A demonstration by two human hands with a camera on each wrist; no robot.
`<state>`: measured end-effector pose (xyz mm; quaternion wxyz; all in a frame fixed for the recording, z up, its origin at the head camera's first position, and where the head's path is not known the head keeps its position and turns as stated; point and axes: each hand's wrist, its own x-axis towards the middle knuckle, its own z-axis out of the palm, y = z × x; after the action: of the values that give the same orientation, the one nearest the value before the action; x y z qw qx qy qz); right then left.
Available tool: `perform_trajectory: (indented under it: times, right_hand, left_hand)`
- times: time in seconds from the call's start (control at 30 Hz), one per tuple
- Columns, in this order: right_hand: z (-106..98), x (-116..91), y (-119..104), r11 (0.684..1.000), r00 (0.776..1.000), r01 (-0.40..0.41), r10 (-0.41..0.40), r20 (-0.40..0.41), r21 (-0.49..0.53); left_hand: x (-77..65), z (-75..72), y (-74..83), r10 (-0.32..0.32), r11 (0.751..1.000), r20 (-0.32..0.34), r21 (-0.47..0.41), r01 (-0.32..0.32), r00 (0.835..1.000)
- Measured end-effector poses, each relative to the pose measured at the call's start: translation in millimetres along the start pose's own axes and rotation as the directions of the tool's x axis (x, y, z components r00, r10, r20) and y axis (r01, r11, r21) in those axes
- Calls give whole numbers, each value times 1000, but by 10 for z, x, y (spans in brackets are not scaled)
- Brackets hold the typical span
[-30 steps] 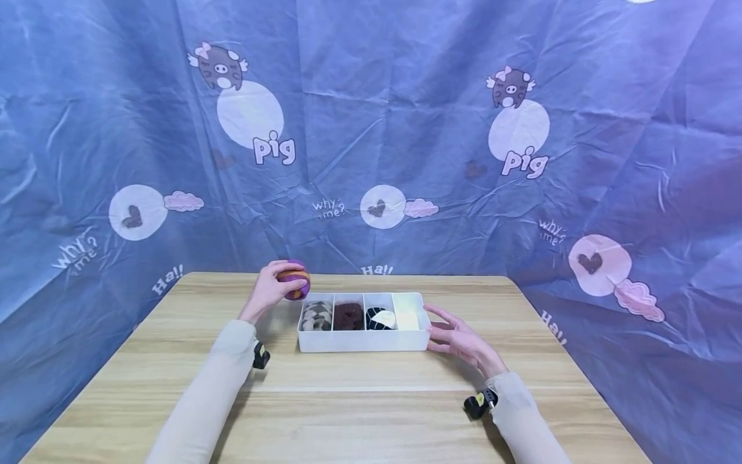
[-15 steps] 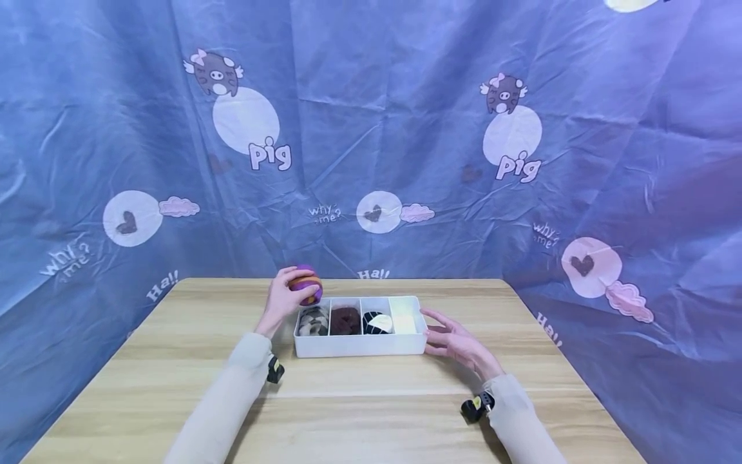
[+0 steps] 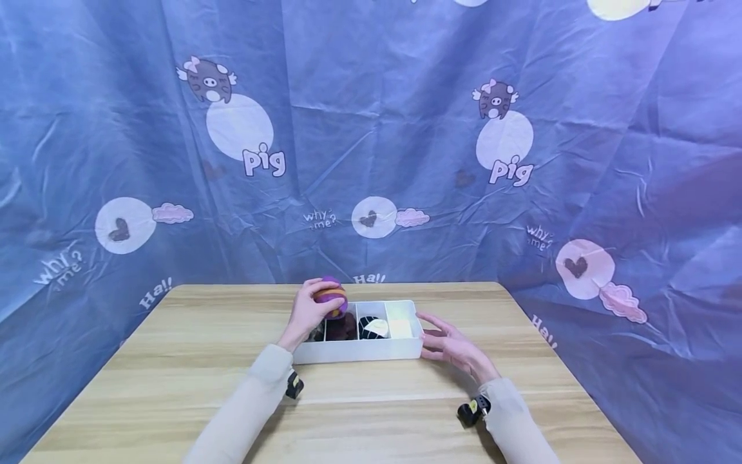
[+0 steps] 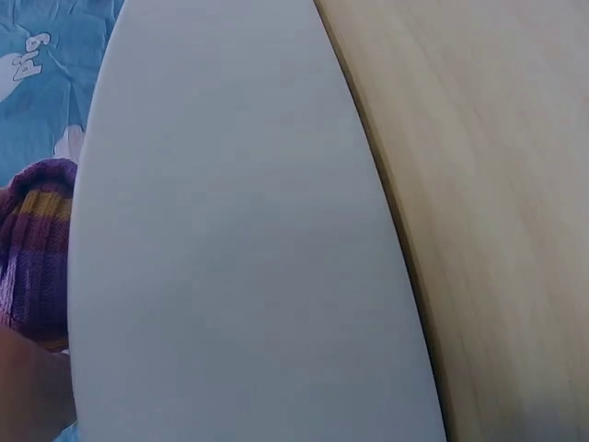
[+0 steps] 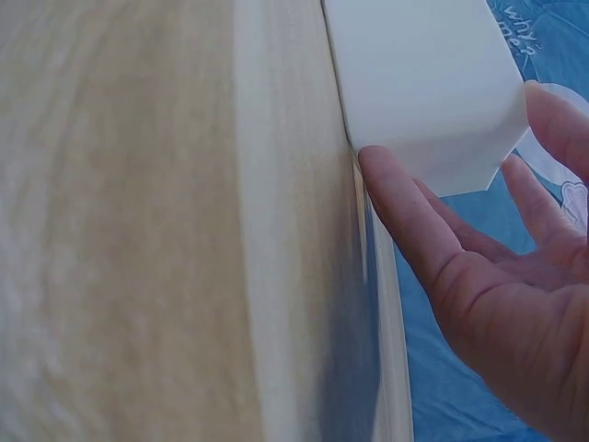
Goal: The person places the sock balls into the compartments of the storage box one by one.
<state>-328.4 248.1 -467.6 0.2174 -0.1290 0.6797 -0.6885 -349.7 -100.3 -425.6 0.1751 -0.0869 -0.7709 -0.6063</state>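
A purple and orange knitted rolled sock [image 3: 330,297] is pinched in my left hand [image 3: 304,312], just above the left part of a white divided box [image 3: 359,351]. In the left wrist view, the ribbed sock [image 4: 37,253] shows at the left edge, beside the box's long wall [image 4: 230,221]. Inside the box lie a dark brown rolled sock [image 3: 342,328] and a black-and-white one [image 3: 373,328]. My left hand mostly hides a checkered bundle in the leftmost compartment. My right hand [image 3: 458,349] has its fingers spread, touching the box's right end; its fingertips [image 5: 375,158] meet the box there.
The box stands on a light wooden table [image 3: 371,412]. Its rightmost compartment [image 3: 401,320] shows a bare white floor. A blue printed curtain [image 3: 324,148] hangs behind the table and along both sides.
My left hand has carried the purple and orange rolled sock rightward, from the box's back left corner to over its left compartments. My right hand has stayed at the box's right end.
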Motion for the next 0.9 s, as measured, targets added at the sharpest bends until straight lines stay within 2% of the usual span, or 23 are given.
perform_trajectory:
  times: [0.23, 0.4, 0.53, 0.67, 0.9]
  right_hand:
    - [8, -26, -13, 1000, 1000, -1, 1, -4, 6]
    - [7, -34, -23, 1000, 1000, -2, 2, -9, 13]
    - [6, -31, -18, 1000, 1000, -6, 6, -7, 18]
    - [-1, -23, -13, 1000, 1000, -7, 7, -4, 10]
    - [3, -18, -28, 1000, 1000, -2, 2, 11, 5]
  left_hand:
    - [-4, 206, 78, 9, 1000, 11, 4, -9, 1000]
    - [-9, 365, 105, -2, 1000, 39, -23, 3, 999]
    - [-32, 474, 105, -10, 1000, 64, -9, 11, 998]
    - [-49, 548, 106, -6, 1000, 66, 10, 5, 998]
    - [-60, 621, 122, -18, 999, 63, -41, 20, 998]
